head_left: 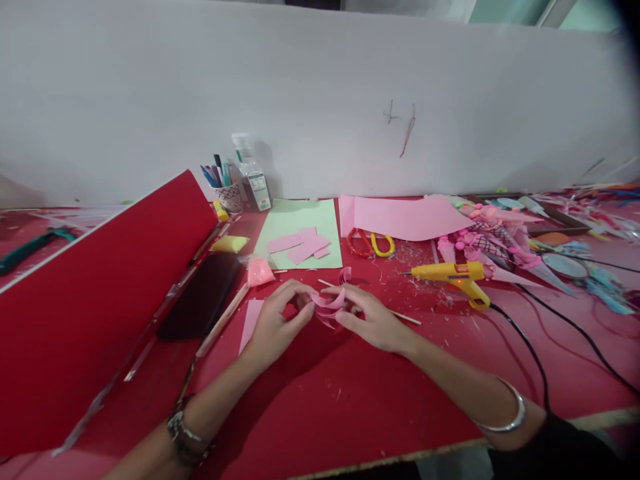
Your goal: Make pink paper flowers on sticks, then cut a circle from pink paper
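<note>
Between my two hands is a curled pink paper strip (327, 304), bent into loops above the red table (320, 407). My left hand (280, 317) pinches its left end between thumb and fingers. At the right end, my right hand (373, 317) grips it the same way. A small pink paper curl (345, 275) shows just beyond my fingers. A thin wooden stick (406, 317) lies under and behind my right hand. Near my left wrist rests a flat pink paper piece (250, 323), partly hidden by the arm.
A yellow glue gun (447, 272) with a black cord lies right, near pink paper cones (495, 240). Scissors (383, 245) lie by a pink sheet (400, 217). Pink cut pieces (305, 245) rest on a green sheet (270, 217). Left are a phone (200, 297) and a red board (100, 313).
</note>
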Tool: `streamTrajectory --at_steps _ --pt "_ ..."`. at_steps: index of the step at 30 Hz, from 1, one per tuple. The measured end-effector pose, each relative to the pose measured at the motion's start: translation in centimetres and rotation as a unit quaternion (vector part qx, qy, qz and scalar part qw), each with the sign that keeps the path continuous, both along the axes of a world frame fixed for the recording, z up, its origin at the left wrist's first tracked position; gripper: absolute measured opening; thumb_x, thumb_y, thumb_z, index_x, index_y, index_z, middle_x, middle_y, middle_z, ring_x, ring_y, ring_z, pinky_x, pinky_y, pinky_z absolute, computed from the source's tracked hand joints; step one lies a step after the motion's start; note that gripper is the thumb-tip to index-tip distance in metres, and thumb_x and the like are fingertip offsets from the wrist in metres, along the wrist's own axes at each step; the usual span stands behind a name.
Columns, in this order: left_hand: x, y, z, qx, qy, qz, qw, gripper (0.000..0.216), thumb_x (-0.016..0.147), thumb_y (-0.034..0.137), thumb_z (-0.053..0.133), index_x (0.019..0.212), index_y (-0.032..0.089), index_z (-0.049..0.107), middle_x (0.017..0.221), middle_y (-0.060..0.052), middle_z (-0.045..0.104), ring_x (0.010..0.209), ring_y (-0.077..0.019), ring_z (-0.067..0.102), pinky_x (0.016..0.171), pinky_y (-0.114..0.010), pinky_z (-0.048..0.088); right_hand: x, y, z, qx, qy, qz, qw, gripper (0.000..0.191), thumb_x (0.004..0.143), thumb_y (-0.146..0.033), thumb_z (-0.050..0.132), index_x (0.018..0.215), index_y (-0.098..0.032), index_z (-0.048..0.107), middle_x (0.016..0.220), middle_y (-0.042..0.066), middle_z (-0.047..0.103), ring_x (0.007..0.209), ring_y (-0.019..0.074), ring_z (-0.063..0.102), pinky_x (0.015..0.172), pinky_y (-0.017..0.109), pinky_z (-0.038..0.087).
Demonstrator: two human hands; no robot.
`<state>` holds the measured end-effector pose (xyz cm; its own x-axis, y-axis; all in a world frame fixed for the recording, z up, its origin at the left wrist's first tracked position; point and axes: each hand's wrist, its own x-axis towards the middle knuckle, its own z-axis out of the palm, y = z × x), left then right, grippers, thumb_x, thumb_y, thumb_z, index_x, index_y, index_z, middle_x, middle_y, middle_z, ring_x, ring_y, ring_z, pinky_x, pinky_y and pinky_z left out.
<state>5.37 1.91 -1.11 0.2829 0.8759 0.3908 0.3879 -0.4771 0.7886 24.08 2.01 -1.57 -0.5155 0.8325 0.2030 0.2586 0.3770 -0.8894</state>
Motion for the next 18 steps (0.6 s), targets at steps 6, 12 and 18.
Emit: streamTrajectory --at_steps 6,12,18 --pt "0.0 0.22 -0.17 -0.005 0.033 0.035 0.999 0.01 0.077 0.013 0.046 0.082 0.018 0.053 0.073 0.001 0.052 0.064 -0.0101 0.049 0.06 -0.022 0.041 0.16 0.32 -0.09 0.07 -0.005 -0.072 0.995 0.018 0.078 -0.019 0.052 0.096 -0.021 0.055 0.087 0.002 0.052 0.069 0.011 0.049 0.062 0.023 0.042" --pt "0.17 0.02 -0.24 -0.031 0.059 -0.009 0.998 0.011 0.079 0.015 0.043 0.084 0.019 0.052 0.077 0.001 0.052 0.068 -0.0106 0.05 0.063 -0.023 0.04 0.09 0.32 -0.03 0.099 -0.066 -0.05 0.992 0.008 0.078 -0.015 0.052 0.08 -0.019 0.059 0.083 0.002 0.053 0.074 0.0119 0.051 0.066 0.024 0.041" --pt "0.11 0.04 -0.43 -0.042 0.046 0.038 0.997 0.013 0.082 0.02 0.04 0.09 0.019 0.051 0.083 -0.001 0.054 0.073 -0.0118 0.051 0.066 -0.024 0.041 0.1 0.48 -0.15 0.098 -0.083 -0.06 0.99 0.007 0.078 -0.015 0.052 0.078 -0.018 0.058 0.078 0.001 0.058 0.072 0.0124 0.053 0.066 0.023 0.04"
